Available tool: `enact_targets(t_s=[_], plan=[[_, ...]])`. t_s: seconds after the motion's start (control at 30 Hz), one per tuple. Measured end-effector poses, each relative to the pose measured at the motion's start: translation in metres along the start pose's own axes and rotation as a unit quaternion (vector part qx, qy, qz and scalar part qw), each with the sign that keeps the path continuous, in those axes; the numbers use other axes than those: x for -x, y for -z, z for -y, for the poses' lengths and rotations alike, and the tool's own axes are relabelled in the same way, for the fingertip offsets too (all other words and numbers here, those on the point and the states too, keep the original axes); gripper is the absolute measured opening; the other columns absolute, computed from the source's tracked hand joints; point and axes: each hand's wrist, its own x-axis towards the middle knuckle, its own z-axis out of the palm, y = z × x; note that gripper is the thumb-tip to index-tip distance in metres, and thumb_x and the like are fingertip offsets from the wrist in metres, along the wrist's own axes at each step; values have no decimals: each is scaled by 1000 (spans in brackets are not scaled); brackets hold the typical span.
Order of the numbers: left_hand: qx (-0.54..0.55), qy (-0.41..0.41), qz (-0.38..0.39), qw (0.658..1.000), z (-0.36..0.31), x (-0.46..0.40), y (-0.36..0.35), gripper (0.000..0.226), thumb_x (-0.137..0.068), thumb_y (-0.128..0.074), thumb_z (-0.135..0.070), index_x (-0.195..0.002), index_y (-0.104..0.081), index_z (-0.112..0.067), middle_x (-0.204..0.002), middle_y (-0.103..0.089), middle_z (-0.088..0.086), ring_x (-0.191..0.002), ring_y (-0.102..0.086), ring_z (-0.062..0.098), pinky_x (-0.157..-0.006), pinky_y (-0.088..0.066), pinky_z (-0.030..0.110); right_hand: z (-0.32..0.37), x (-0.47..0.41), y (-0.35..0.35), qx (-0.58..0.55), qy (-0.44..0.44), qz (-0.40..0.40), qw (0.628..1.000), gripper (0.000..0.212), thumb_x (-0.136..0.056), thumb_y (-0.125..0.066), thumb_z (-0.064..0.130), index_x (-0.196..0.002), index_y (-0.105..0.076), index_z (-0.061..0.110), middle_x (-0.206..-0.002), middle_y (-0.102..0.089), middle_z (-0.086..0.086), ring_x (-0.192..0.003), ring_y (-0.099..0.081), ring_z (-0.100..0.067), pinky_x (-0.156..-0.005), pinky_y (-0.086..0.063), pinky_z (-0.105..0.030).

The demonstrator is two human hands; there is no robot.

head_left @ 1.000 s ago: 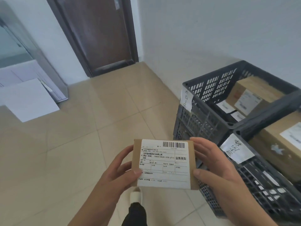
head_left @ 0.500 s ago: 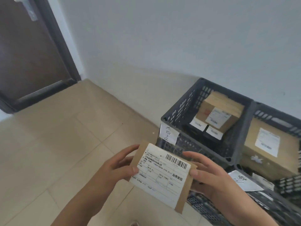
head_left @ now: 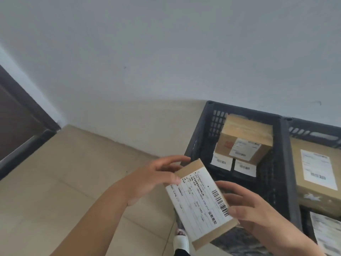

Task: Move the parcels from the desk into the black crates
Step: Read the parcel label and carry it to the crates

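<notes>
I hold a flat brown cardboard parcel with a large white shipping label, tilted, in front of me above the floor. My left hand grips its upper left edge, thumb on the label. My right hand holds its right edge near the barcode. Just behind the parcel stands a black crate holding a brown box and two small labelled parcels. A second black crate to the right holds a larger brown box.
The crates stand on a beige tiled floor against a white wall. A dark brown door is at the left. My foot in a white sandal shows below the parcel. Another labelled parcel lies at the lower right.
My view has swung right and up toward the crates. The parcel has turned clockwise in my hands and moved closer to the left crate.
</notes>
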Motion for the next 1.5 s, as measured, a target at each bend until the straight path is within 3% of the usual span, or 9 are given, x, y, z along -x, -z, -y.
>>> enact_targets(t_s=[0.1,0.2,0.33,0.47,0.63,0.83,1.1,1.3,1.5], plan=[[-16,29,-103,994,2,-48,22,63,-66,-76,-70,-126,-60,-64,-137,-64,-20,-134,-55,6,-120,-34,47,0,-41,26,-24,2,-77,997,70,-63,-95,35,-128,-69,33,-123,-75,-9,-114,-73,-30,-88,-63,-41],[6,77,-211,974,14,-97,35,55,-60,-68,-75,-113,-68,-61,-128,-67,-25,-125,-58,2,-112,-43,36,-4,-89,61,-53,-36,-171,983,71,-64,-91,31,-129,-62,26,-109,-80,-3,-100,-78,-22,-80,-63,-38],[-20,129,-182,975,34,-150,34,43,-80,-62,-71,-119,-64,-55,-129,-63,-29,-118,-56,-6,-96,-41,26,-32,-147,90,-2,-117,-274,955,72,-86,-83,16,-149,-47,19,-114,-72,-6,-101,-73,-27,-85,-60,-42],[-88,156,-145,973,34,-212,31,68,-94,-49,-72,-153,-39,-39,-155,-46,-12,-138,-45,14,-107,-37,37,-57,-193,93,21,-156,-338,928,91,-82,-86,19,-157,-35,18,-141,-55,-9,-123,-60,-30,-103,-53,-50],[-107,156,-184,965,24,-302,21,67,-104,-41,-62,-161,-25,-29,-166,-35,2,-149,-39,30,-120,-34,51,-73,-242,99,12,-127,-394,910,95,-79,-87,18,-158,-34,19,-151,-44,-7,-127,-53,-24,-105,-51,-46],[-197,92,-241,946,43,-339,10,49,-107,-38,-56,-138,-55,-22,-128,-66,-1,-114,-63,23,-90,-47,35,-84,-278,103,47,-132,-446,884,102,-77,-89,19,-160,-29,25,-151,-34,-3,-140,-44,-27,-110,-48,-48],[-213,88,-222,947,47,-341,11,41,-106,-32,-54,-100,-56,-21,-83,-60,-11,-76,-60,8,-56,-33,14,-95,-287,73,39,-161,-518,839,101,-72,-92,18,-154,-35,31,-123,-32,12,-115,-43,-11,-107,-51,-47],[-201,92,-217,951,45,-340,12,42,-105,-32,-54,-99,-56,-20,-81,-58,-9,-73,-57,8,-56,-32,16,-100,-293,68,2,-197,-546,814,102,-71,-94,20,-155,-35,28,-129,-37,5,-119,-49,-20,-107,-51,-50],[-178,92,-222,954,47,-342,12,36,-107,-35,-52,-90,-51,-24,-74,-53,-9,-73,-56,13,-56,-33,19,-89,-326,71,52,-196,-561,802,96,-72,-92,43,-151,-38,30,-120,-29,8,-128,-37,-22,-104,-47,-47]])
